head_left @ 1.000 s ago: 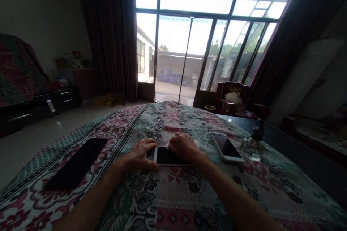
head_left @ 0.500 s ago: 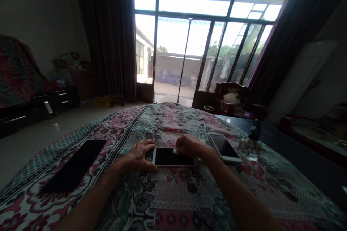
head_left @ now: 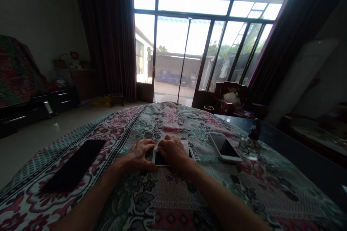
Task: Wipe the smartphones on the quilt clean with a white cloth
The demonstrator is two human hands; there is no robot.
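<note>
A white-edged smartphone (head_left: pixel 159 159) lies flat and sideways on the patterned cloth in front of me. My left hand (head_left: pixel 140 154) grips its left end, thumb on the near corner and fingers at the far one. Closed over the screen, my right hand (head_left: pixel 173 151) presses down a white tissue (head_left: pixel 185 145), which shows past the hand on the right. The hand covers much of the screen. To the right rests a second white smartphone (head_left: pixel 225 147), untouched. A flat black slab (head_left: pixel 76 166), perhaps a phone or tablet, lies left of my left arm.
The floral cloth (head_left: pixel 173 193) covers the surface under my hands. A small glass object with a dark top (head_left: pixel 251 146) stands beyond the second phone. A dark tabletop (head_left: pixel 284 151) runs along the right. A wooden chair (head_left: pixel 230 97) stands near the glass doors.
My right hand has slid left across the phone's screen with the tissue, close to my left hand. More of the tissue shows now. The left hand has stayed in place.
</note>
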